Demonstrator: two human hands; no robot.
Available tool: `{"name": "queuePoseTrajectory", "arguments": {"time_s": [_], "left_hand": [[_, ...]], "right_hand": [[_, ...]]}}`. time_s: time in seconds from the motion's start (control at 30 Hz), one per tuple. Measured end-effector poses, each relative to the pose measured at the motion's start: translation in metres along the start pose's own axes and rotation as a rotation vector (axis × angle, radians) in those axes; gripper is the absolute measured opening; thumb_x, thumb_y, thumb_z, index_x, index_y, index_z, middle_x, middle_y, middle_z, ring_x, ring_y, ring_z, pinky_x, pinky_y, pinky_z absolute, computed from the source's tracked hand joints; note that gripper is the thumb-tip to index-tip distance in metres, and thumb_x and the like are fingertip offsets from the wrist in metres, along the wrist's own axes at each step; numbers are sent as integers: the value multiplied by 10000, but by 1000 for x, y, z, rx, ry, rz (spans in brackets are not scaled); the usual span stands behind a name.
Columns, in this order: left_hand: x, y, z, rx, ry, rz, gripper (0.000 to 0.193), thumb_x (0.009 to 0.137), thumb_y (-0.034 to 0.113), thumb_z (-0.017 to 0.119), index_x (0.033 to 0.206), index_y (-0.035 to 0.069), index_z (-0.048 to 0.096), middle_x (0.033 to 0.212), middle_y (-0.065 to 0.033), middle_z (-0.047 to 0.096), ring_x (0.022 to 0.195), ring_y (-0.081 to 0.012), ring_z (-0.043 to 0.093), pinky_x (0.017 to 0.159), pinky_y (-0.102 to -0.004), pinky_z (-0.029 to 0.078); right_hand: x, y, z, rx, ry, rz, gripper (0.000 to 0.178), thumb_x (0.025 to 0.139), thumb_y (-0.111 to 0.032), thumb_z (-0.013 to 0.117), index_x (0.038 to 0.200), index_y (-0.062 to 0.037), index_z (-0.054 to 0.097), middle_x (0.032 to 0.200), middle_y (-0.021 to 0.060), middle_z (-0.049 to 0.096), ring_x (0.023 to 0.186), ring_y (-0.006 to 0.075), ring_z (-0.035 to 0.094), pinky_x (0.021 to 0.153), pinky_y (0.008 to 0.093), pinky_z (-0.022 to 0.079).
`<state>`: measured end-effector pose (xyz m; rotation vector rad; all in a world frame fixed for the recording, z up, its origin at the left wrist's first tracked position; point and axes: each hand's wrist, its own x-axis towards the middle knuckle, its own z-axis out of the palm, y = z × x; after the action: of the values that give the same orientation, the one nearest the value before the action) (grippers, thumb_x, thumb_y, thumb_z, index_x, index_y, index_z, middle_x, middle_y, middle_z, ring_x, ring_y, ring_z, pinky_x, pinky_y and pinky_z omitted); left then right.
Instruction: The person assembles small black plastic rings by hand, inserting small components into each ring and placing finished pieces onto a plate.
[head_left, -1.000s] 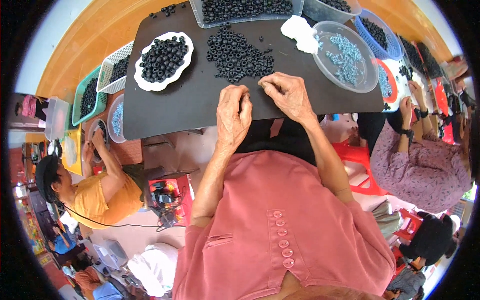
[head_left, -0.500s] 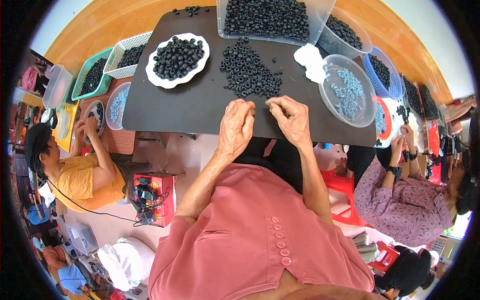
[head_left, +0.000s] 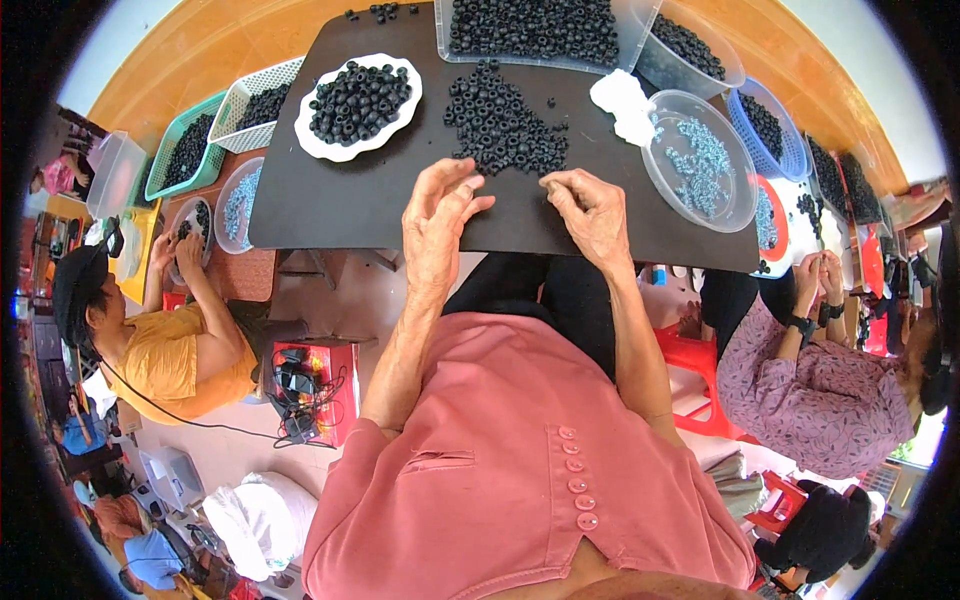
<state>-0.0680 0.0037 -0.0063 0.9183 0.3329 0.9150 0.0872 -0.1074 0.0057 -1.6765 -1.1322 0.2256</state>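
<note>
My left hand rests on the near edge of a black board, fingers slightly spread and pointing at a loose pile of small black rings. Whether it holds a ring is hidden. My right hand lies beside it with fingertips pinched together just below the pile; anything between them is too small to see. A white scalloped plate heaped with black rings sits at the far left of the board. A clear round bowl with pale blue pieces stands to the right.
A clear tub full of black rings stands at the far edge, a white cloth beside it. Green and white baskets lie left. A person in yellow works at left, another in purple at right.
The view has shifted, so the board sits higher and nearer. My two hands have moved slightly apart, and my left fingers have spread from a closed pose.
</note>
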Motion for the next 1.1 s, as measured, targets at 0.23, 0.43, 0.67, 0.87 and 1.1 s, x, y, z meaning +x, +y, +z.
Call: {"name": "queuePoseTrajectory", "arguments": {"time_s": [0.23, 0.43, 0.67, 0.87, 1.1], "left_hand": [[-3, 26, -5, 307, 106, 271, 140, 871, -4, 552, 1006, -18, 584, 1138, -131, 519, 866, -158, 604, 673, -283, 537], [2, 31, -18, 519, 145, 401, 96, 867, -20, 535, 939, -18, 598, 1099, -128, 516, 853, -158, 600, 641, -253, 534], [14, 30, -25, 561, 193, 408, 94, 867, -17, 528, 928, -22, 601, 1129, -141, 503, 849, -150, 598, 640, -250, 535], [17, 7, -33, 586, 154, 290, 121, 889, 6, 533, 993, -32, 582, 1172, -145, 503, 866, -156, 598, 685, -271, 530], [19, 5, -23, 548, 202, 178, 67, 888, 31, 540, 920, -8, 585, 991, -79, 580, 835, -119, 583, 714, -268, 529]], "right_hand": [[-1, 1, -1, -23, -5, 7, 109, 820, -54, 613, 882, 17, 669, 750, 63, 642, 627, 94, 558, 575, 237, 440], [-3, 1, 0, -19, -15, 36, 108, 818, -50, 617, 888, 9, 673, 738, 49, 630, 614, 78, 531, 566, 221, 426], [-3, 2, -1, -4, -30, 68, 110, 821, -38, 610, 900, 15, 665, 732, 41, 605, 605, 70, 513, 551, 219, 408], [-1, -4, -2, -20, -56, 45, 102, 821, -24, 607, 898, 16, 661, 726, 42, 597, 602, 70, 509, 541, 216, 400], [0, -4, -5, -27, -86, 38, 101, 819, -20, 607, 900, 13, 657, 728, 49, 598, 595, 79, 510, 531, 222, 401]]}}
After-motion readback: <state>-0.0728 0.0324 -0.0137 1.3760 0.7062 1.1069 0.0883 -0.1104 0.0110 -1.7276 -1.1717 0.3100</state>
